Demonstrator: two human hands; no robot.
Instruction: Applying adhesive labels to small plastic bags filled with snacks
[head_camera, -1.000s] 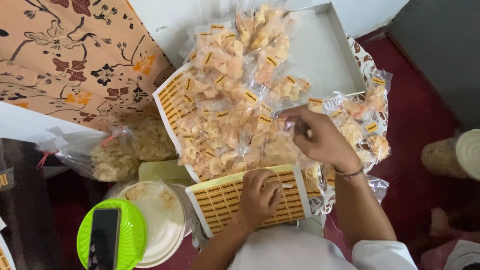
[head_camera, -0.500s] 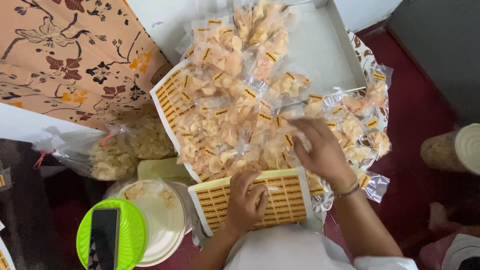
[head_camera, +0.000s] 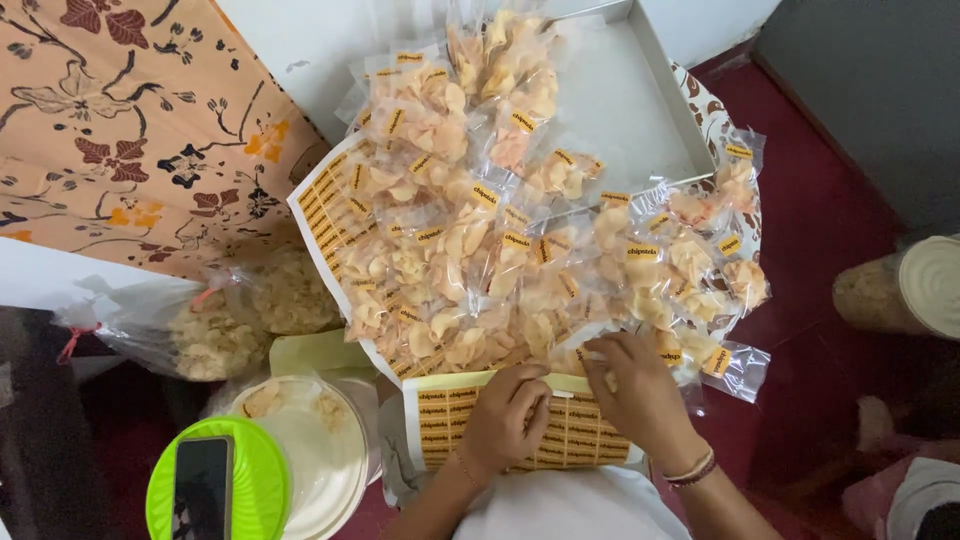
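Observation:
A pile of small clear packets of pale crackers (head_camera: 470, 230), each with a yellow sticker, fills the middle. On my lap lies a sheet of yellow stickers (head_camera: 590, 440). My left hand (head_camera: 505, 420) rests flat on this sheet with fingers bent at its upper edge. My right hand (head_camera: 640, 395) sits at the sheet's upper right corner, fingertips touching a cracker packet (head_camera: 590, 355) at the pile's near edge. A second sticker sheet (head_camera: 325, 205) shows under the pile's left side.
A white box lid (head_camera: 640, 110) lies behind the pile. Big bags of loose crackers (head_camera: 220, 330) sit at left. A green lid with a dark phone (head_camera: 200, 490) on it rests on a white container at lower left. A round tin (head_camera: 925, 285) stands at right.
My right hand has drawn back from the pile toward the sticker sheet's upper corner. My left hand has slid a little right along the sheet.

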